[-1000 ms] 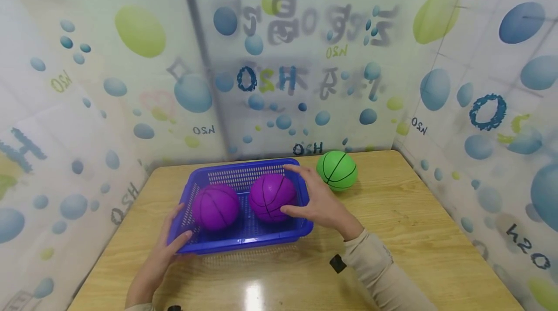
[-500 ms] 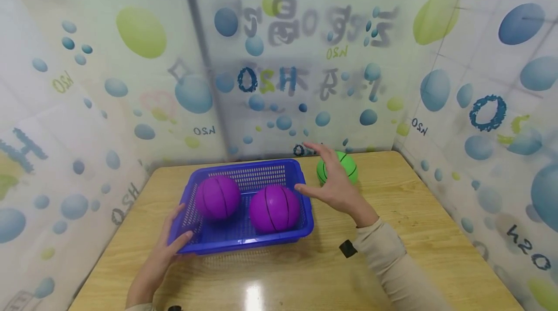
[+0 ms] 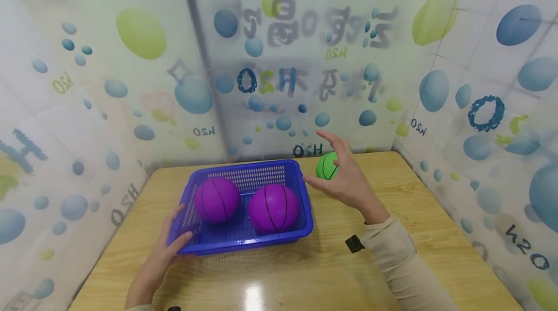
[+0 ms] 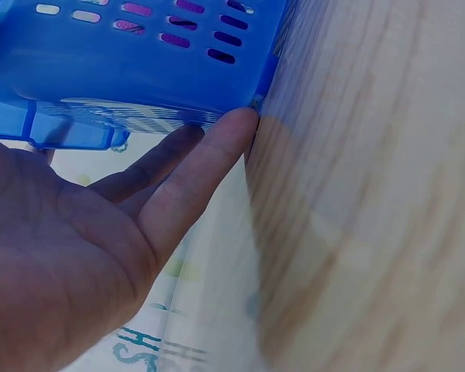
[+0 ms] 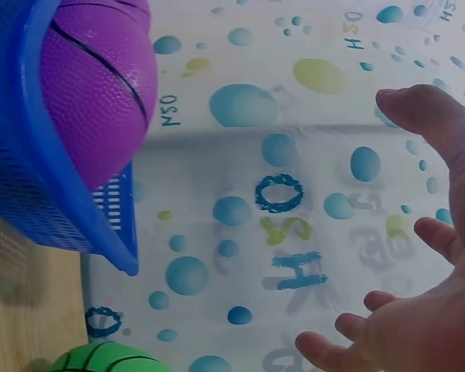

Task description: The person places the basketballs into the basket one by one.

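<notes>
Two purple balls with black basketball lines, a left one (image 3: pixel 216 199) and a right one (image 3: pixel 274 208), lie in a blue plastic basket (image 3: pixel 244 242). My left hand (image 3: pixel 159 250) holds the basket's left end, thumb over the rim. In the left wrist view that hand's fingers (image 4: pixel 198 174) reach the basket's lower outer edge. My right hand (image 3: pixel 348 180) is raised past the basket's right end, fingers and thumb spread, holding nothing. Behind it, partly hidden, is a green ball (image 3: pixel 325 166) on the table. The right wrist view shows the thumb (image 5: pixel 418 108) apart from the basket.
The wooden table (image 3: pixel 418 253) carries the basket and the green ball. A curtain (image 3: pixel 279 107) printed with blue and green drops stands along its back and sides. Black wrist devices sit at both wrists, the right one (image 3: pixel 355 243) more visible.
My right hand has left the right purple ball and moved right and upward, in front of the green ball. Both purple balls have shifted inside the basket. The left hand stays put.
</notes>
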{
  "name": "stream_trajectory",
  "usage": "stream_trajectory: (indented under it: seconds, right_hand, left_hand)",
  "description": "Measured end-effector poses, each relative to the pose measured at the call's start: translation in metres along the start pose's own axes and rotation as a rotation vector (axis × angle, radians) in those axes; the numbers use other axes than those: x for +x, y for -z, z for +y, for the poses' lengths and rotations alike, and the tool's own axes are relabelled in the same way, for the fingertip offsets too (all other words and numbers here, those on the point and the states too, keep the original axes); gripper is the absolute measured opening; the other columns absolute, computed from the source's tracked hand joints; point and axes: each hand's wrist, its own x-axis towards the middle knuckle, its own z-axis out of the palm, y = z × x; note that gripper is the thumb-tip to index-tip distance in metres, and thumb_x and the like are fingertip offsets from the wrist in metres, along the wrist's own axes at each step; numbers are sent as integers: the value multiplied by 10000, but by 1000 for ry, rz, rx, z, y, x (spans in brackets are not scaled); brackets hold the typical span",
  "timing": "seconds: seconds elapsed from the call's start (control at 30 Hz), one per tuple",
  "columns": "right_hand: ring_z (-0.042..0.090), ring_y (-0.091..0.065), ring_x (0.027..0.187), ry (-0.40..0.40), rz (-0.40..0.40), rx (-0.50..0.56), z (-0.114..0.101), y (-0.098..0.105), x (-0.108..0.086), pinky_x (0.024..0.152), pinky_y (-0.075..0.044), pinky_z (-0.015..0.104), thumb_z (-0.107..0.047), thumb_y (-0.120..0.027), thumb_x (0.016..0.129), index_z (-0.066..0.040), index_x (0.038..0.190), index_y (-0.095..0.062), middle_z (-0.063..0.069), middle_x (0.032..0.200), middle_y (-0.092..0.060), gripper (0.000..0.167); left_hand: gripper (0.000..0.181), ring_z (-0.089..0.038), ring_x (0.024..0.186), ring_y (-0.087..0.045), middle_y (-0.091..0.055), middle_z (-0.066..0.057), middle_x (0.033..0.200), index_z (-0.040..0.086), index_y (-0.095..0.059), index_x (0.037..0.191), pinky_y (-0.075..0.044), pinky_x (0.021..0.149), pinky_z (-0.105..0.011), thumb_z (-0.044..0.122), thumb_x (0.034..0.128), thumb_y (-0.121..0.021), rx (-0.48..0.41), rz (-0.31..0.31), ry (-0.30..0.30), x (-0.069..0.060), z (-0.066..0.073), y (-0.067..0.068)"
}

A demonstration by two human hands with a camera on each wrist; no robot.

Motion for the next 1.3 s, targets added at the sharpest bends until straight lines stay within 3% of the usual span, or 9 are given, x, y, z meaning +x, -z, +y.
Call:
stream_trajectory:
  seconds: [0.37,0.7,1.03,1.3]
  right_hand:
    - [364,-212,1680,14,109,16,-19,36,2,1194,-463,734,-220,-937,921,-421,1736,-303,36,1806,-146,1052]
    - [315,-210,1688,27,203,81,-29,62,0,1225,-381,778,-167,-927,894,-444,1740,-259,-30,1811,-125,1113]
    - [353,-150,1699,66,242,157,-35,72,1,1265,-293,795,-86,-932,865,-378,1770,-202,-74,1823,-64,1199]
    - [333,-90,1712,88,284,169,-37,74,2,1265,-272,815,-61,-955,821,-418,1779,-98,-133,1833,40,1333]
  left_hand:
    - [759,-676,1558,-154,159,-189,1830,288,-94,1788,-695,876,-471,133,1173,-511,1,0,1,0,-1,1]
    - [762,-691,1559,-128,160,-195,1830,294,-92,1791,-699,871,-496,122,1172,-503,11,4,1,1,0,1]
    - [767,-680,1564,-104,176,-190,1828,282,-90,1791,-700,857,-487,120,1168,-507,12,4,2,1,-2,1]
    - [760,-697,1548,-154,157,-207,1827,297,-88,1790,-699,863,-496,135,1173,-502,14,3,6,1,-1,1]
